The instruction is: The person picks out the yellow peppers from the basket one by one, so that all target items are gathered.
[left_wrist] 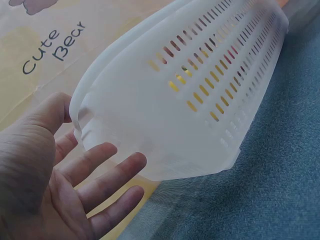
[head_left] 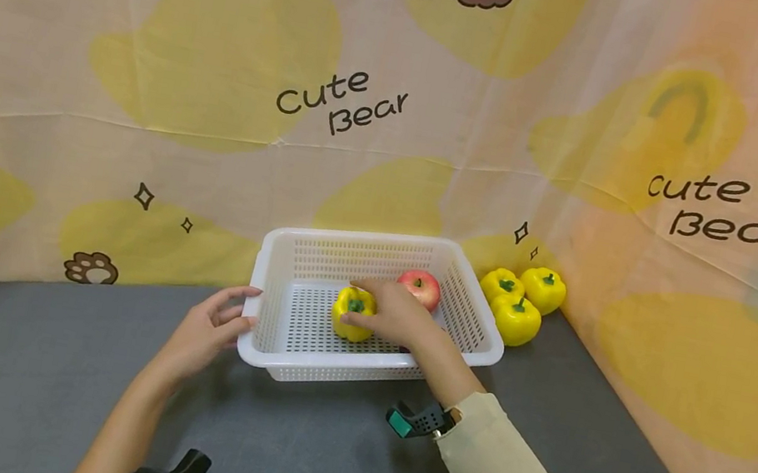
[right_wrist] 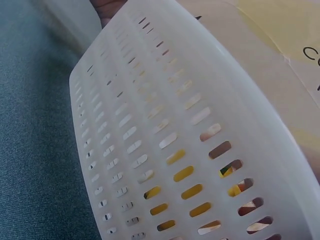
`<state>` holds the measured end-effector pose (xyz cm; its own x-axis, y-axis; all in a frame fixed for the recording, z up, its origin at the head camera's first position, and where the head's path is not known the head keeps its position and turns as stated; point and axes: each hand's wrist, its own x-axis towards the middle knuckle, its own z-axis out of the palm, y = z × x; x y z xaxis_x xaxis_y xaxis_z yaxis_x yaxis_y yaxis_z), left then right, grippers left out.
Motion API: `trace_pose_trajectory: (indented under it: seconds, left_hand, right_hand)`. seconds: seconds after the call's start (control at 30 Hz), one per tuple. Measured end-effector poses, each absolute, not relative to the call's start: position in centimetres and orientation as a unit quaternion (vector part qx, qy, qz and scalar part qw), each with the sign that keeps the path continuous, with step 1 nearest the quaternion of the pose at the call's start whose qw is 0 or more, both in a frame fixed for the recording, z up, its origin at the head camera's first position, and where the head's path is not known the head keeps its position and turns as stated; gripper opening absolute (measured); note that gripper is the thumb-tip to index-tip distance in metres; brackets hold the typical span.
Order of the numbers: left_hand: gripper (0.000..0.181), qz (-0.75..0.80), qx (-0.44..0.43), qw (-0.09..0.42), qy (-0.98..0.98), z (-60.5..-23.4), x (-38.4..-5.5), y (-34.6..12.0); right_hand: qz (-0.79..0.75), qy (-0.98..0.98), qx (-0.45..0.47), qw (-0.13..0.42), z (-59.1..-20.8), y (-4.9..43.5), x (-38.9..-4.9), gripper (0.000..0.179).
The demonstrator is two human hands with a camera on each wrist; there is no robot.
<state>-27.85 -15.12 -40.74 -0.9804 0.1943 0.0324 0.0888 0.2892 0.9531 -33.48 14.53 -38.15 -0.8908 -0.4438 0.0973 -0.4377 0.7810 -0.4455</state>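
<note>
A white plastic basket (head_left: 366,370) with slotted sides rests on the grey table. At its left end my left hand (head_left: 210,329) holds the rim; in the left wrist view, the thumb of that hand (left_wrist: 65,185) is at the rim and several fingers spread along the outer wall. Inside the basket, my right hand (head_left: 399,314) grips a yellow bell pepper (head_left: 350,324), thumb and fingers around its upper part. A red apple (head_left: 422,286) lies just behind that hand, partly covered by it. The right wrist view shows the basket wall (right_wrist: 125,100), with yellow showing through its slots.
Several yellow bell peppers (head_left: 514,321) are grouped on the table beyond the basket's right end, against the wall. A patterned cloth (head_left: 220,99) hangs behind and at the right. The grey tabletop (head_left: 309,461) extends in front of the basket.
</note>
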Motion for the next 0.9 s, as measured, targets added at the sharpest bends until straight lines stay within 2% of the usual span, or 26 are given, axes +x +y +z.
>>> trace_pose_trajectory:
  seconds: [0.1,0.4,0.9]
  left_hand:
    - [0.051,0.589,0.088,0.045,0.802,-40.78,-27.85,-15.11]
    - [0.052,0.586,0.088,0.048,0.804,-40.79,-27.85,-15.09]
    - [0.054,0.583,0.088,0.05,0.806,-40.81,-27.83,-15.13]
  right_hand:
    - [-0.215,0.943,-0.253,0.013,-38.22,14.6,-33.39,0.07]
    - [-0.171,0.949,-0.261,0.034,-38.36,14.72,-33.28,0.075]
    - [-0.177,0.954,-0.243,0.02,-38.26,14.63,-33.22,0.071]
